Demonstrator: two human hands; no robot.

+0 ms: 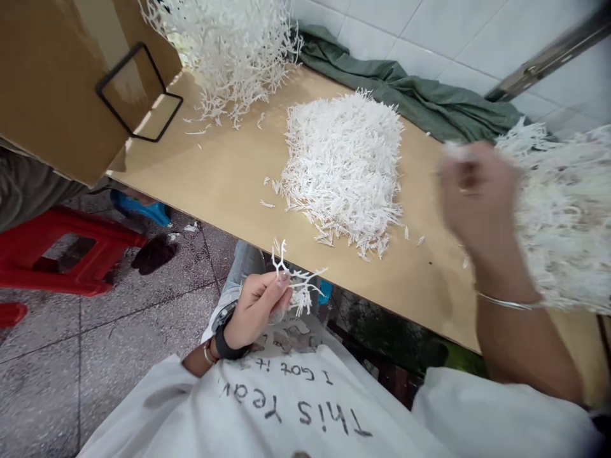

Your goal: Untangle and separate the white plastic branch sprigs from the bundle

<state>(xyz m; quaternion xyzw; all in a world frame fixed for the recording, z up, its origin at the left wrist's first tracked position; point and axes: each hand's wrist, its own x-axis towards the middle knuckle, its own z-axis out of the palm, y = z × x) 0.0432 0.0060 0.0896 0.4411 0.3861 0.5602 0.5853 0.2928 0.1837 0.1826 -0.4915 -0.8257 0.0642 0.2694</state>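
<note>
White branching plastic pieces (301,280) are pinched between the thumb and fingers of my left hand (262,302), just in front of the table's near edge. My right hand (477,187) is raised over the right part of the table, blurred by motion, with its fingers curled in. Something small and white shows at its fingertips, too smeared to name. Between my hands and farther back lies a flat heap of short white pieces (346,165). To the right of my right hand is a larger pile of white branching pieces (568,216).
A tangled white pile (229,51) stands at the back left of the table (214,172), beside a cardboard box (57,83) and a black wire frame (138,92). Green cloth (405,95) lies along the wall. A red stool (62,248) stands at the left.
</note>
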